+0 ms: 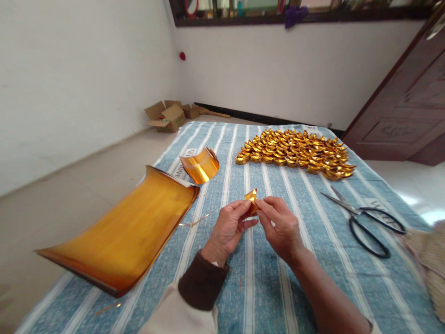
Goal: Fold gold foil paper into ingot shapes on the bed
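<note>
A blue-and-white striped cloth [278, 278] covers the bench, and everything on it lies around the small folded piece of gold foil paper [251, 198] held at the middle. Beyond the foil piece and a little to its right, a wide heap of folded gold paper ingots [295, 152] fills the far part of the cloth. To the foil piece's right lie black-handled scissors [365, 220], blades pointing toward the heap, well apart from the hands. To its left sits a thick stack of large gold foil sheets [121, 232], curled up at both ends, glossy and amber-toned; beyond that stack a smaller curled stack of cut gold sheets [200, 166] rests. A thin gold strip [194, 221] lies on the cloth between the large stack and the hands. Far behind, open cardboard boxes [167, 116] stand on the floor by the wall. Nothing lies between the hands and the foil piece.

The foil is shiny, creased and pointed at its top. The left hand [227, 229], with a dark brown cuff [201, 283], pinches the foil from the left with thumb and fingertips; the right hand [281, 227] pinches it from the right. Both grips are closed on the foil, raised just above the cloth.
</note>
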Available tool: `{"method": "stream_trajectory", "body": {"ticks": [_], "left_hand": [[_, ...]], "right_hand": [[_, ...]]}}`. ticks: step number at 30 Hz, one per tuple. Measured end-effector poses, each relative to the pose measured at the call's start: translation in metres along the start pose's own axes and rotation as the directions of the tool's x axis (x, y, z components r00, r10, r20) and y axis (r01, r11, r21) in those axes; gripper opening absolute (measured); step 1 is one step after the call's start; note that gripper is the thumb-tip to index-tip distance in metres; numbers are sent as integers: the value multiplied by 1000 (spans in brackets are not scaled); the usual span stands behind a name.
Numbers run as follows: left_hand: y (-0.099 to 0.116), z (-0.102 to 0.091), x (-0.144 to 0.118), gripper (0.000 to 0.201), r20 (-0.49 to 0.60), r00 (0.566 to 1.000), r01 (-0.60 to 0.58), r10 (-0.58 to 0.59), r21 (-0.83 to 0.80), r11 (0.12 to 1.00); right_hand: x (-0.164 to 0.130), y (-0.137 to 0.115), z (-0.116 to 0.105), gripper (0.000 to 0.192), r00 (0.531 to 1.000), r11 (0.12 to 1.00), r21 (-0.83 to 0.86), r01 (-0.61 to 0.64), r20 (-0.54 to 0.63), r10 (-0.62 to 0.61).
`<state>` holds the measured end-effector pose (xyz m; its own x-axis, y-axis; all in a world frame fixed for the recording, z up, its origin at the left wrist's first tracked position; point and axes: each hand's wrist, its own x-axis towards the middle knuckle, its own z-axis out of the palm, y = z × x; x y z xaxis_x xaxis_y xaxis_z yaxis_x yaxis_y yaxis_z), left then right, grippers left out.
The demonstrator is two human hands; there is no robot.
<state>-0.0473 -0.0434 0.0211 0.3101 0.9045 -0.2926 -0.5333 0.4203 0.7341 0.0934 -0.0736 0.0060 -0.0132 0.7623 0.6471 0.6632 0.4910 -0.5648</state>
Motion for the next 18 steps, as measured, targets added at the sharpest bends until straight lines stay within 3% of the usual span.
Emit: {"method": "stream_trajectory", "body": {"ticks": [18], "left_hand": [[0,2,-1,21,34,998,-57,56,37,998]], "right_hand": [[0,4,-1,33,995,998,63,-31,93,25]]}}
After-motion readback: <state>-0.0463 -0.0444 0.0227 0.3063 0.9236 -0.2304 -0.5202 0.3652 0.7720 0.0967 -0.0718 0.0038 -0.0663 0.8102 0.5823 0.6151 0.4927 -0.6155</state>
